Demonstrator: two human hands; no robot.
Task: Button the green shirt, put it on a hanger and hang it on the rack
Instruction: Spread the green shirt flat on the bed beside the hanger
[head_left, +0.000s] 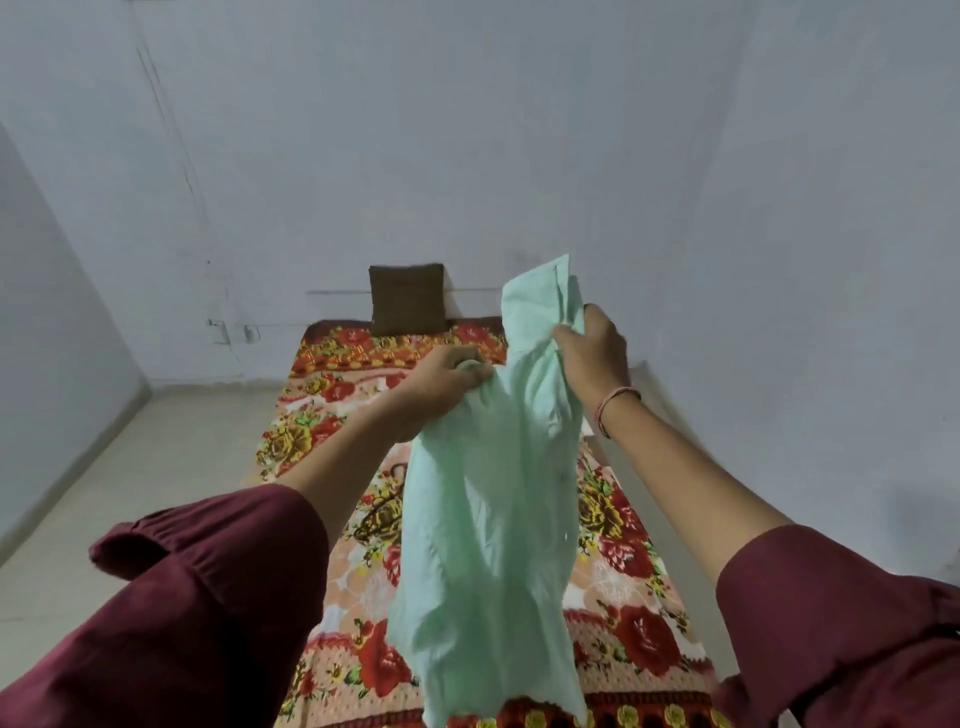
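Observation:
The pale green shirt (488, 519) hangs in the air over the bed, bunched and twisted, its hem near the bottom of the view. My left hand (441, 382) grips a fold of its upper part. Higher up, near the collar, my right hand (592, 348) grips the cloth, and a flap of the shirt sticks up above it. A few small buttons show along the right edge of the cloth. No hanger or rack is in view.
Below the shirt lies a bed with a red and yellow floral blanket (332, 410), running away from me to the wall. A brown cushion (408, 299) leans against the wall at its far end. Pale tiled floor (130, 493) lies to the left.

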